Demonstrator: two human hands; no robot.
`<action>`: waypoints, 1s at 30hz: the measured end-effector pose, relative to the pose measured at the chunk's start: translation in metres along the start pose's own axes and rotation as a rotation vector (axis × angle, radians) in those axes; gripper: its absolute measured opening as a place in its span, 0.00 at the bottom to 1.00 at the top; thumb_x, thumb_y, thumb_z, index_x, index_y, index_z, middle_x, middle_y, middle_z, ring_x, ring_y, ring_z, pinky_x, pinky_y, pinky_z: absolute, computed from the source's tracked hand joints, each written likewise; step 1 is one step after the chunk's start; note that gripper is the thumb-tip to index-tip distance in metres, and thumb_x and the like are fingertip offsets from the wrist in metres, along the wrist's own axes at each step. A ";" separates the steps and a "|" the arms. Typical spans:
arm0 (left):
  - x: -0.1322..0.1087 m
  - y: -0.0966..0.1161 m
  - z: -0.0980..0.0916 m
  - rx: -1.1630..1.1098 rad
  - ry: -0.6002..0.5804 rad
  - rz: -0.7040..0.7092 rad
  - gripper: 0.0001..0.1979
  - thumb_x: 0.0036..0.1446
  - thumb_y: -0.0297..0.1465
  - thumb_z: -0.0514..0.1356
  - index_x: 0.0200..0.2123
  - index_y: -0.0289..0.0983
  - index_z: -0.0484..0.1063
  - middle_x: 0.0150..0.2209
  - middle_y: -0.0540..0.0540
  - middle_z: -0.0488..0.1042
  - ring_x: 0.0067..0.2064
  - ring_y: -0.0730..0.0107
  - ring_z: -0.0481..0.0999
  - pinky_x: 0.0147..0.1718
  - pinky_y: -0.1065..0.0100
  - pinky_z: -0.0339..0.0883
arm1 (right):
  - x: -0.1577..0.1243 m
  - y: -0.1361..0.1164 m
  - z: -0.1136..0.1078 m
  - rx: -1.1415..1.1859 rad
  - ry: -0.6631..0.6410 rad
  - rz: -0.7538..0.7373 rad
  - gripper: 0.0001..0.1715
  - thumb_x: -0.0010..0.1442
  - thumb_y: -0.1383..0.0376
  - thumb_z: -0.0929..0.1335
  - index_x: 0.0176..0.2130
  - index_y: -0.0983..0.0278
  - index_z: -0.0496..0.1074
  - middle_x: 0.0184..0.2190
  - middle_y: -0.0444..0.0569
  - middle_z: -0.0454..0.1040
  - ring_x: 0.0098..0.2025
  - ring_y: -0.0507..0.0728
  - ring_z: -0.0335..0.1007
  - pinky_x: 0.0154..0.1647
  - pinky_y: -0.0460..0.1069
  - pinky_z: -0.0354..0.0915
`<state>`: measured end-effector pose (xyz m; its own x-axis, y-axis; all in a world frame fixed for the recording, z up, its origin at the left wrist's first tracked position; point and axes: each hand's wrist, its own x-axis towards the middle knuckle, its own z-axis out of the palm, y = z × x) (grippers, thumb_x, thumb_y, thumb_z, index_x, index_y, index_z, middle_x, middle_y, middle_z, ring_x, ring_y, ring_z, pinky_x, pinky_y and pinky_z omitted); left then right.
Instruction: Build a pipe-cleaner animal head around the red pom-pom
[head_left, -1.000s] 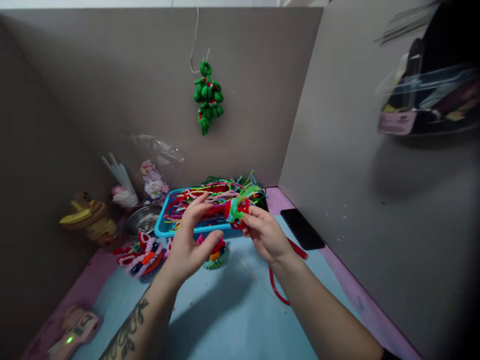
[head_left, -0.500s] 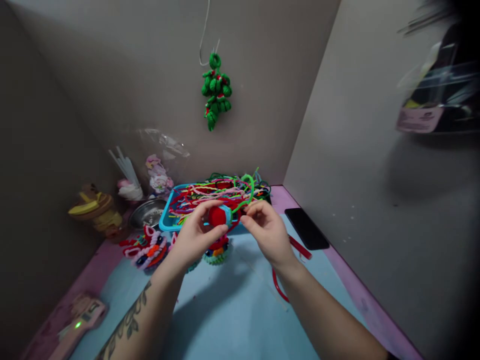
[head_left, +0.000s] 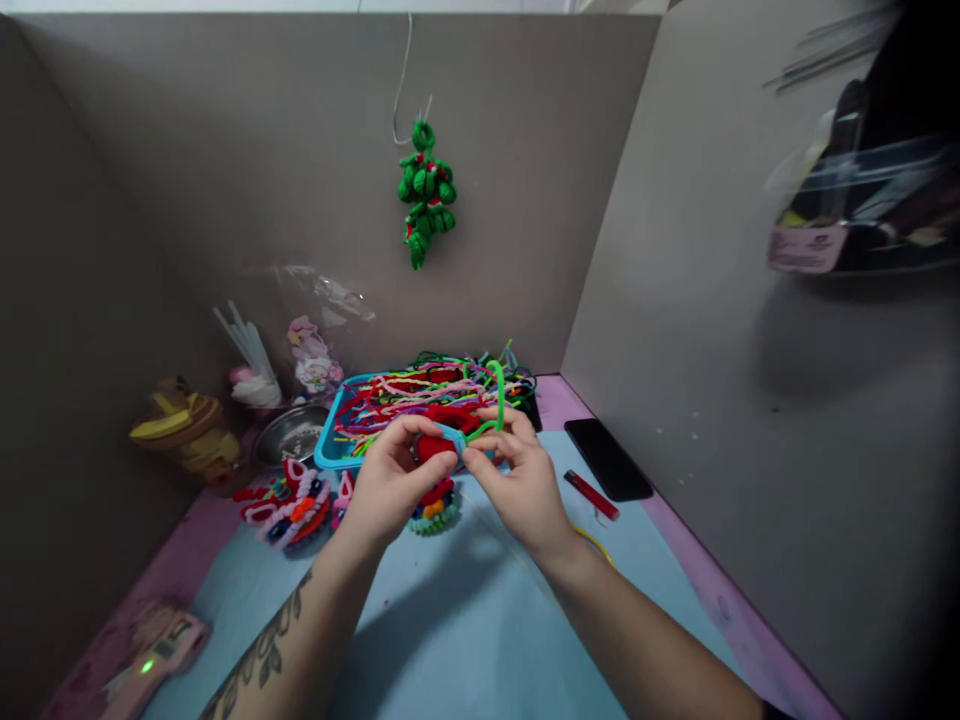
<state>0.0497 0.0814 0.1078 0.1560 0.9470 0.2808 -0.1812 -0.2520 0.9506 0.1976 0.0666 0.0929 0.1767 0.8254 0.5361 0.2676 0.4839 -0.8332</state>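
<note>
A: Nearest item on the table (head_left: 457,650)?

B: Toward its near left corner, a pink device (head_left: 171,655) with a lit green spot. Near edge itself out of frame.

A: Hands?

B: Both raised over the middle of the table, both gripping. Left hand (head_left: 391,482): thumb below and forefinger above, around a red fuzzy piece (head_left: 433,447). Right hand (head_left: 526,488): thumb and fingertips pinching the light-blue band (head_left: 454,437) at the piece's right end. Other right fingers bent; what they press on, cannot tell.

A: Key relation?

B: The piece sits directly between the two hands, touching both. Red bulk to the left, band to the right. Full long axis hidden by fingers. A green stem (head_left: 500,392) leaves the band end, runs right, then rises and hooks over leftward. My judgement: the right hand is nearer that stem and better placed to work it; the left serves as the holder.

A: Beyond?

B: Yellow strand (head_left: 598,543) by the right forearm. Pink-and-red figure (head_left: 294,508) toward the left edge; red stick-like tool (head_left: 592,495) toward the right edge, dark phone (head_left: 607,460) just past it. Toward the far edge, a blue tray (head_left: 324,456) of coloured strands, with a metal bowl (head_left: 262,442) beside its left side.
</note>
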 end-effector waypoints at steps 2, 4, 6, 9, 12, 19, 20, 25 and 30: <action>0.000 0.002 0.001 0.044 0.006 -0.001 0.13 0.46 0.28 0.69 0.34 0.37 0.70 0.28 0.53 0.72 0.28 0.78 0.69 0.28 0.76 0.64 | -0.001 0.000 0.001 -0.008 0.027 -0.041 0.05 0.54 0.66 0.70 0.26 0.62 0.76 0.46 0.51 0.67 0.45 0.57 0.69 0.44 0.52 0.67; 0.000 0.003 0.001 0.068 0.002 -0.012 0.12 0.46 0.28 0.69 0.34 0.37 0.70 0.28 0.53 0.72 0.28 0.78 0.69 0.27 0.76 0.64 | -0.001 0.001 0.001 -0.011 0.043 -0.071 0.06 0.54 0.66 0.70 0.27 0.61 0.77 0.46 0.51 0.67 0.45 0.57 0.68 0.44 0.52 0.67; 0.000 0.002 -0.001 0.052 -0.008 -0.033 0.13 0.46 0.29 0.69 0.35 0.37 0.70 0.27 0.53 0.71 0.27 0.78 0.69 0.26 0.76 0.63 | 0.001 0.003 0.000 -0.014 0.023 -0.074 0.05 0.54 0.66 0.70 0.27 0.61 0.77 0.46 0.51 0.67 0.45 0.57 0.68 0.45 0.52 0.67; 0.002 -0.001 -0.003 -0.016 -0.022 -0.059 0.14 0.46 0.29 0.69 0.35 0.37 0.69 0.27 0.52 0.72 0.27 0.78 0.69 0.27 0.76 0.64 | 0.007 0.002 -0.007 -0.030 -0.029 -0.047 0.06 0.54 0.65 0.70 0.27 0.61 0.77 0.44 0.50 0.67 0.45 0.57 0.68 0.43 0.51 0.67; 0.002 -0.003 -0.005 -0.081 -0.026 -0.074 0.15 0.45 0.29 0.70 0.35 0.37 0.69 0.28 0.52 0.73 0.28 0.78 0.70 0.28 0.76 0.65 | 0.012 -0.001 -0.015 -0.019 -0.035 -0.010 0.02 0.52 0.66 0.70 0.30 0.61 0.76 0.41 0.50 0.68 0.44 0.57 0.68 0.37 0.49 0.66; 0.000 -0.004 -0.001 -0.105 -0.043 -0.105 0.15 0.44 0.28 0.70 0.34 0.37 0.69 0.28 0.53 0.72 0.28 0.79 0.69 0.27 0.76 0.65 | 0.015 0.000 -0.019 0.001 -0.074 -0.110 0.03 0.54 0.67 0.70 0.31 0.60 0.76 0.39 0.48 0.68 0.44 0.56 0.68 0.41 0.50 0.66; 0.000 -0.003 0.000 -0.081 -0.026 -0.103 0.14 0.44 0.28 0.70 0.34 0.37 0.69 0.28 0.52 0.72 0.28 0.78 0.69 0.28 0.76 0.65 | 0.015 0.000 -0.020 -0.013 -0.065 -0.147 0.03 0.54 0.67 0.70 0.30 0.60 0.76 0.39 0.48 0.67 0.44 0.56 0.67 0.44 0.51 0.65; -0.001 0.005 0.005 0.065 -0.075 -0.160 0.13 0.43 0.29 0.70 0.32 0.35 0.70 0.26 0.52 0.71 0.24 0.78 0.67 0.23 0.75 0.62 | 0.016 -0.002 -0.028 -0.091 -0.081 -0.244 0.04 0.54 0.64 0.71 0.28 0.58 0.77 0.40 0.48 0.66 0.44 0.57 0.65 0.48 0.54 0.64; -0.003 0.008 0.001 0.120 -0.294 -0.266 0.13 0.42 0.28 0.69 0.31 0.36 0.70 0.23 0.53 0.68 0.22 0.78 0.63 0.20 0.74 0.57 | 0.023 0.003 -0.029 0.004 -0.229 -0.040 0.09 0.51 0.58 0.73 0.26 0.60 0.76 0.39 0.48 0.67 0.42 0.57 0.67 0.43 0.52 0.66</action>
<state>0.0488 0.0766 0.1143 0.4556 0.8896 0.0328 0.0148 -0.0444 0.9989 0.2297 0.0792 0.1063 -0.0537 0.8500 0.5241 0.2663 0.5180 -0.8128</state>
